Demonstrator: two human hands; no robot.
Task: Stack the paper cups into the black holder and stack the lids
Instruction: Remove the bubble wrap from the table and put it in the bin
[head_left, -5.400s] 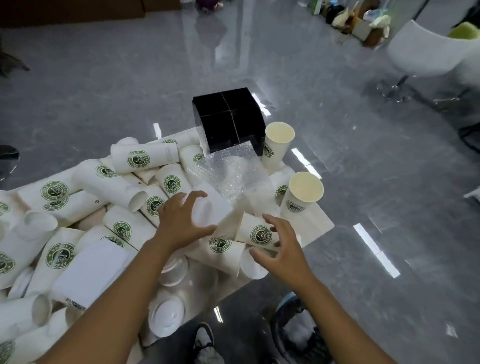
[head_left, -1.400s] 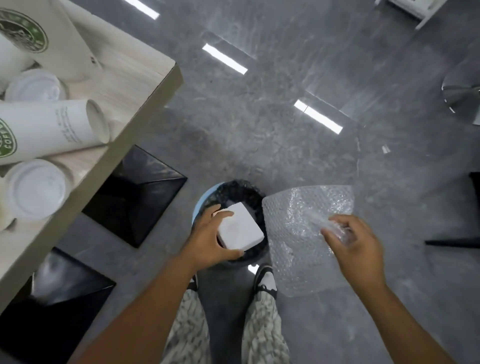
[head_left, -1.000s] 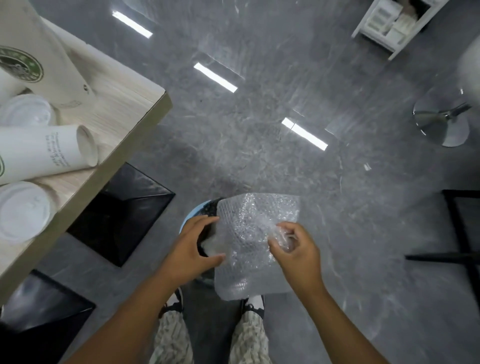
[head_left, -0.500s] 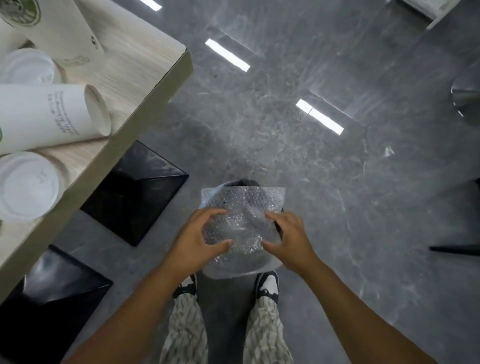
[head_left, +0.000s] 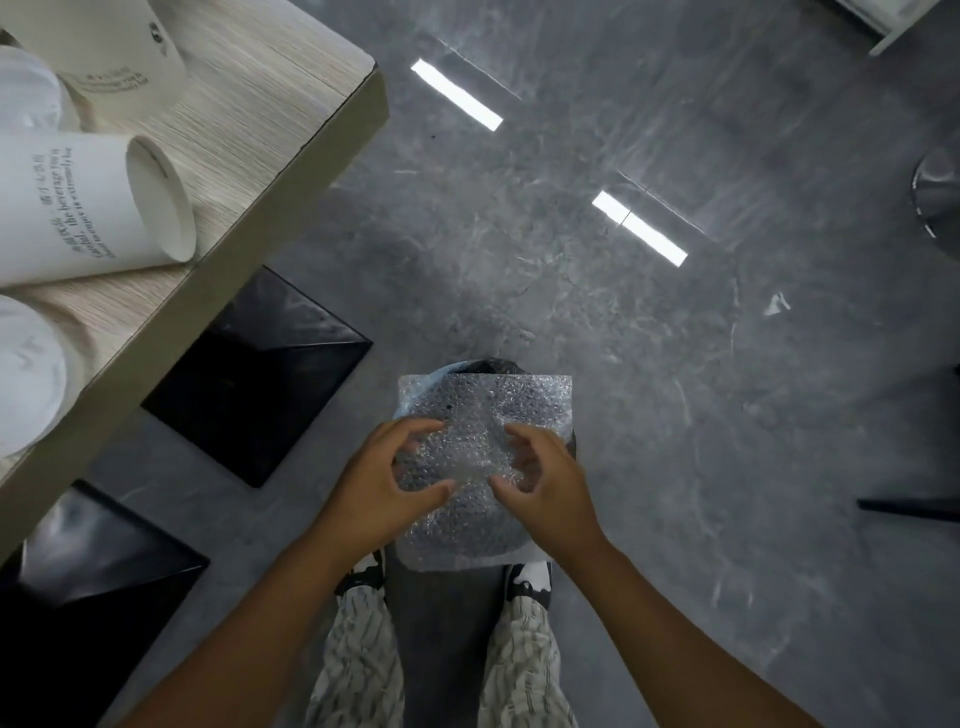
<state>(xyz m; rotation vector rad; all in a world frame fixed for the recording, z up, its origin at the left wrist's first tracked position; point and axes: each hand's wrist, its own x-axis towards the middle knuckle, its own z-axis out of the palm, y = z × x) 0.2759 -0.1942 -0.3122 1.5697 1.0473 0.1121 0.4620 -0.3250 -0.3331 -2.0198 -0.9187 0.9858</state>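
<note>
white paper cup (head_left: 88, 208), seemingly on side

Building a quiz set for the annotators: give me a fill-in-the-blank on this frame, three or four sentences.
1. Both hands, left hand and right hand, are over a sheet of ____ wrap.
2. The sheet lies over a bin that stands on the ____.
3. The paper cup on the wooden table lies on its ____.
4. The floor is ____ in colour.

Missing words: bubble; floor; side; grey
</note>
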